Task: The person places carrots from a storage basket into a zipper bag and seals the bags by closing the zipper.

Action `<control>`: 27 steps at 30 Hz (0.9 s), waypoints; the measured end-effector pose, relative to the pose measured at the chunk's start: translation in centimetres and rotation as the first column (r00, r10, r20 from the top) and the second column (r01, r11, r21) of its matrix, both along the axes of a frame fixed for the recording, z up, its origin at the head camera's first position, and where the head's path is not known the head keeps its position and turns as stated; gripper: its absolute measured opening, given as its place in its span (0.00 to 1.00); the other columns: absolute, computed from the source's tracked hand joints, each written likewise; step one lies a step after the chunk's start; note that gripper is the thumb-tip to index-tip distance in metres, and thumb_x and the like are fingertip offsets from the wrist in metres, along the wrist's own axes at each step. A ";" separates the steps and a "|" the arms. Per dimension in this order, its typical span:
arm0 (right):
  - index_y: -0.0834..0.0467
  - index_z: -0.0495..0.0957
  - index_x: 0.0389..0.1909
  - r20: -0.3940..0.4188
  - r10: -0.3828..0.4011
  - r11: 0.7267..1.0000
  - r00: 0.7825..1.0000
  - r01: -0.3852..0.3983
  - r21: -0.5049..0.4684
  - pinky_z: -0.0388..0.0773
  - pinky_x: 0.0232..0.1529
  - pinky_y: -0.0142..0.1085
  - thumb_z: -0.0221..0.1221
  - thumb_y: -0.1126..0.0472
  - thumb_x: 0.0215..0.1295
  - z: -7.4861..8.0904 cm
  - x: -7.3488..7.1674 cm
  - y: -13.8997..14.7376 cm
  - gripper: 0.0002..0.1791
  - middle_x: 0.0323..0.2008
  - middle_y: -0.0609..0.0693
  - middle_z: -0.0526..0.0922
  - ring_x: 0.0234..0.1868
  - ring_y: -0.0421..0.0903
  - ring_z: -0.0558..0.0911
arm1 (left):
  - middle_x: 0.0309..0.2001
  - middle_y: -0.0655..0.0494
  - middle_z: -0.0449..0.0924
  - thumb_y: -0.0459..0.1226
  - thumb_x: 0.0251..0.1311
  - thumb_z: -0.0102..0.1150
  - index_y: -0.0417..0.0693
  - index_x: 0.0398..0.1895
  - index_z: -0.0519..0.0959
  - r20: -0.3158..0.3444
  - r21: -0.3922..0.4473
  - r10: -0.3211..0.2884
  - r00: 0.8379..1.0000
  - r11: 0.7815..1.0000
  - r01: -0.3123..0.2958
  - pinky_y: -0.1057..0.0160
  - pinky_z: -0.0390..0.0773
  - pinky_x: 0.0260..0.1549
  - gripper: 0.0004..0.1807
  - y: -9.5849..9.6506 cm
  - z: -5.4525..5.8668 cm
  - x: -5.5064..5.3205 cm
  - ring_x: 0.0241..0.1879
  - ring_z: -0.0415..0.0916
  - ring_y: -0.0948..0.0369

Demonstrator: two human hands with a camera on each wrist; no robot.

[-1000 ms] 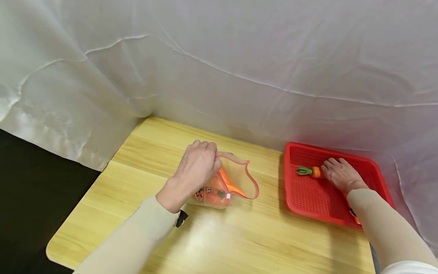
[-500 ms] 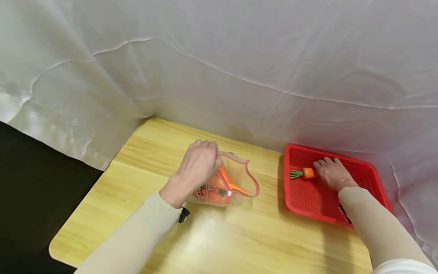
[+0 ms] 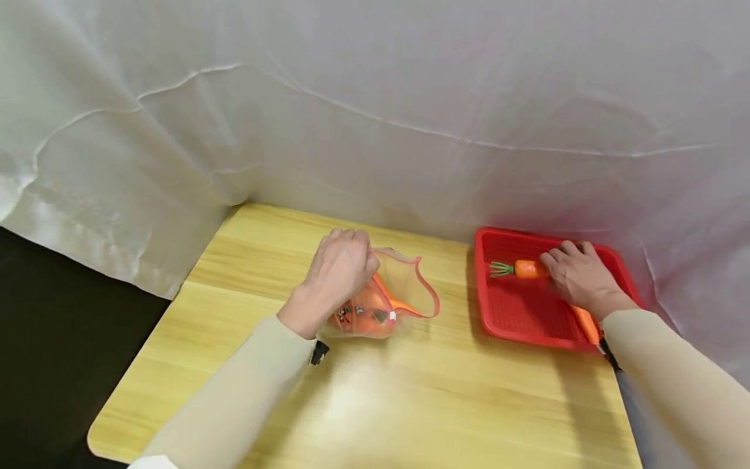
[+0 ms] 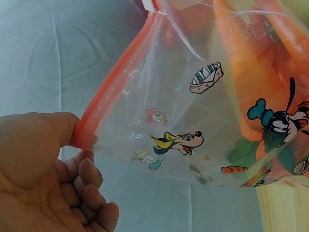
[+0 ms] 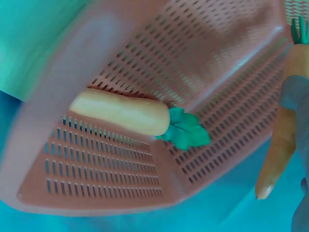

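Note:
My left hand pinches the corner of a clear zip bag between thumb and forefinger, at its red zip edge. The bag, printed with cartoon figures, stands with its mouth spread and has several orange carrots inside. Over at the right, my right hand grips an orange carrot around its middle; its green tuft points left and its tip is free in the right wrist view. A second carrot with a green leaf lies in the red basket, below my right wrist.
A light wooden table carries the bag and the basket, with bare wood between them. Behind it hangs a pale curtain. A dark area lies beyond the table's left edge.
My right hand has shifted left within the basket, then up with the carrot in its grip. More of the second carrot now shows under the wrist. The left hand keeps its hold on the bag.

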State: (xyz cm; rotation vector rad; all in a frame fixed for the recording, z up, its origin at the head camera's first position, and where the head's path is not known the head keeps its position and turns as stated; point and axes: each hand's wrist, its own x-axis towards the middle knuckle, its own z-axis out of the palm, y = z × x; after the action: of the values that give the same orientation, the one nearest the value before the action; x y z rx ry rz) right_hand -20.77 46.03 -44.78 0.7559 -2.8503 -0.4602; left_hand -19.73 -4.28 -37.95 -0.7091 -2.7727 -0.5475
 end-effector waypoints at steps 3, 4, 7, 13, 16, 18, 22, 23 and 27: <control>0.61 0.73 0.43 -0.050 -0.002 0.999 0.999 0.000 -0.035 0.66 0.55 0.63 0.78 0.59 0.48 1.5 1.2 -0.4 0.27 0.41 0.59 0.81 0.51 0.65 0.73 | 0.21 0.57 0.61 0.31 0.61 0.55 0.49 0.20 0.67 0.006 -0.006 0.000 1.000 1.000 0.000 0.62 0.62 0.31 0.13 0.4 0.1 -0.5 0.26 0.62 0.55; 0.61 0.73 0.43 -0.067 0.001 0.999 0.998 -0.004 -0.046 0.66 0.55 0.64 0.77 0.60 0.47 1.9 1.6 -0.6 0.27 0.41 0.59 0.80 0.51 0.65 0.73 | 0.21 0.57 0.62 0.31 0.61 0.55 0.49 0.21 0.67 0.015 -0.009 0.002 1.000 1.000 -0.002 0.62 0.62 0.31 0.13 0.5 0.1 -0.6 0.26 0.62 0.55; 0.60 0.71 0.42 -0.130 0.025 0.995 0.991 -0.037 -0.090 0.65 0.53 0.63 0.73 0.61 0.48 3.1 2.7 -1.6 0.23 0.39 0.59 0.78 0.49 0.65 0.73 | 0.22 0.56 0.67 0.33 0.63 0.55 0.48 0.23 0.70 0.053 -0.024 0.016 0.998 1.000 -0.015 0.61 0.65 0.33 0.11 0.7 0.3 -0.9 0.28 0.65 0.54; 0.63 0.72 0.43 -0.280 0.118 0.967 0.953 -0.174 -0.186 0.65 0.49 0.63 0.59 0.61 0.55 5.8 3.9 -6.3 0.15 0.36 0.59 0.76 0.45 0.66 0.73 | 0.26 0.54 0.73 0.35 0.65 0.56 0.48 0.27 0.73 0.097 -0.031 0.047 0.994 0.999 -0.044 0.59 0.68 0.38 0.07 0.4 0.4 -1.1 0.32 0.68 0.54; 0.64 0.73 0.44 -0.327 0.148 0.950 0.933 -0.226 -0.216 0.66 0.49 0.63 0.59 0.59 0.56 7.2 4.7 -9.5 0.17 0.37 0.59 0.78 0.45 0.66 0.75 | 0.26 0.54 0.72 0.34 0.64 0.56 0.48 0.27 0.72 0.098 -0.027 0.050 0.994 0.999 -0.047 0.59 0.68 0.38 0.08 0.2 0.5 -1.1 0.32 0.67 0.53; 0.64 0.73 0.45 -0.348 0.171 0.937 0.922 -0.261 -0.232 0.67 0.48 0.63 0.59 0.59 0.55 7.9 5.4 -11.7 0.18 0.38 0.59 0.79 0.45 0.65 0.76 | 0.25 0.54 0.71 0.34 0.64 0.56 0.48 0.26 0.72 0.092 -0.025 0.050 0.994 0.999 -0.048 0.59 0.67 0.38 0.08 0.1 0.5 -1.1 0.32 0.66 0.53; 0.63 0.75 0.46 -0.364 0.220 0.914 0.905 -0.322 -0.249 0.68 0.47 0.62 0.54 0.57 0.59 8.4 6.7 -15.9 0.18 0.39 0.59 0.80 0.45 0.64 0.77 | 0.24 0.54 0.70 0.33 0.63 0.55 0.48 0.25 0.70 0.080 -0.026 0.053 0.995 0.998 -0.051 0.60 0.66 0.37 0.09 -0.1 0.5 -1.1 0.31 0.66 0.53; 0.63 0.75 0.45 -0.371 0.232 0.909 0.899 -0.336 -0.247 0.69 0.46 0.61 0.52 0.57 0.59 8.3 6.9 -16.9 0.17 0.38 0.58 0.80 0.44 0.64 0.78 | 0.24 0.54 0.70 0.33 0.63 0.55 0.48 0.25 0.70 0.081 -0.024 0.055 0.995 0.998 -0.053 0.60 0.66 0.37 0.09 -0.1 0.4 -1.1 0.31 0.66 0.53; 0.61 0.74 0.42 -0.363 0.250 0.912 0.897 -0.344 -0.221 0.71 0.46 0.57 0.52 0.59 0.61 7.4 7.1 -20.4 0.12 0.37 0.56 0.79 0.42 0.61 0.77 | 0.24 0.54 0.69 0.33 0.63 0.55 0.48 0.24 0.69 0.083 -0.014 0.055 0.995 0.998 -0.054 0.59 0.67 0.37 0.10 -0.1 0.4 -1.1 0.31 0.66 0.53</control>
State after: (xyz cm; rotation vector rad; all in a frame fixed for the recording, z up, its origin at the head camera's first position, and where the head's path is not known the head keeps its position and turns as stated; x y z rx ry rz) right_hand -13.65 25.60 -37.36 0.9420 -2.3635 -0.1154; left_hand -20.85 -4.34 -37.51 -0.6240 -2.8653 -0.5623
